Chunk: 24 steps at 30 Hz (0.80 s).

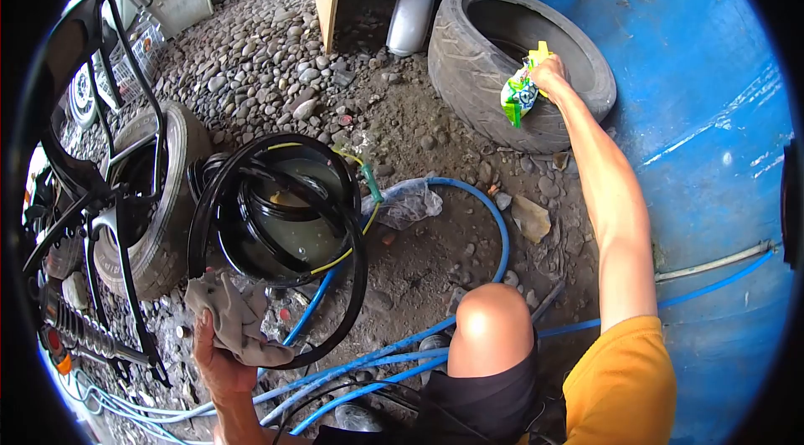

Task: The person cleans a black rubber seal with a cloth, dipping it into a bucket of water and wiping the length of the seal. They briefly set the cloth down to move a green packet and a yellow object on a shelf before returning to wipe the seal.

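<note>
My right hand (pixel 550 75) reaches far forward, fingers closed on a green, white and yellow plastic packet (pixel 520 95). It is at the near rim of a worn black tire (pixel 481 81) lying on its side, and the packet overlaps the tire's tread in this view. Low on the left, my left hand (pixel 224 364) is closed around a crumpled grey-brown cloth (pixel 230 321). The cloth lies against a large, glossy black hoop (pixel 358 277). Part of that hoop crosses a black basin (pixel 230 236) of cloudy water.
A blue hose (pixel 505 231) and several blue lines loop over dirt and stones. Clear plastic (pixel 410 204) lies beside the basin. Another tire (pixel 180 185) and a black metal frame (pixel 117 227) stand left. A blue panel (pixel 703 110) borders the right; a silver fender-like piece (pixel 414 10) stands behind.
</note>
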Tool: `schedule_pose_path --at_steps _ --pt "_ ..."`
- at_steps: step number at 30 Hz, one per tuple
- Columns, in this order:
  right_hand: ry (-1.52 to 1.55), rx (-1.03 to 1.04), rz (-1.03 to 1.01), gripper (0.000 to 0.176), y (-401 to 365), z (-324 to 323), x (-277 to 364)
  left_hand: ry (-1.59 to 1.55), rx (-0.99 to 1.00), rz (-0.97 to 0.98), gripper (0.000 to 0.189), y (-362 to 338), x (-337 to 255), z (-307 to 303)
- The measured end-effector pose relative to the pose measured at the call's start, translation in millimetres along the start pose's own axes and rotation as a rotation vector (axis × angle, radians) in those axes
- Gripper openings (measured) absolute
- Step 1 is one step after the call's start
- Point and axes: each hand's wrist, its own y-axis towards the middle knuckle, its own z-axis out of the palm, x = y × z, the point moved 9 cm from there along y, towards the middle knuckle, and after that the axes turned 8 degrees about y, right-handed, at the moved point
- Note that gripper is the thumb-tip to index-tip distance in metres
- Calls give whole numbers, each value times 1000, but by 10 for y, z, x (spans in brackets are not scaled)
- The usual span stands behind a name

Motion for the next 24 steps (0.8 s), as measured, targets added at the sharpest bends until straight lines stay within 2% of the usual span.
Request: schedule_pose_path --at_steps 3,4,5,7,8,9,11,13,15,16,17,21,24 --pt "1 -43 -134 26 -200 91 172 -54 -61 -40 52 -8 60 -61" --pt "-3 -33 -153 23 -276 109 259 -132 63 -114 58 -8 123 -149" --pt "-3 -18 -177 20 -329 157 374 -132 -8 -112 55 -66 121 -130" --pt "55 115 -281 21 -486 315 629 -122 -159 -108 52 -191 72 -30" --pt "102 145 -312 25 -673 323 795 -107 -66 -143 54 -247 32 53" --pt "120 189 -308 25 -750 422 830 -158 -60 -92 58 -257 -19 165" --pt "171 281 -294 25 -855 615 859 -148 -2 -125 59 -274 -54 181" --pt "285 394 -326 21 -1004 862 850 -192 -23 -115 60 -287 -42 172" --pt "398 520 -270 17 -1211 945 867 -186 6 -132 67 -322 -64 171" --pt "385 525 -294 17 -1326 941 909 -300 -50 -129 69 -312 -29 132" --pt "368 523 -313 17 -1429 896 903 -325 -25 -124 69 -309 -83 204" --pt "147 435 -651 14 -1928 340 908 -260 -1 -228 67 -315 -117 326" --pt "242 431 -594 13 -2224 -318 529 -278 -101 -263 53 -404 -151 330"
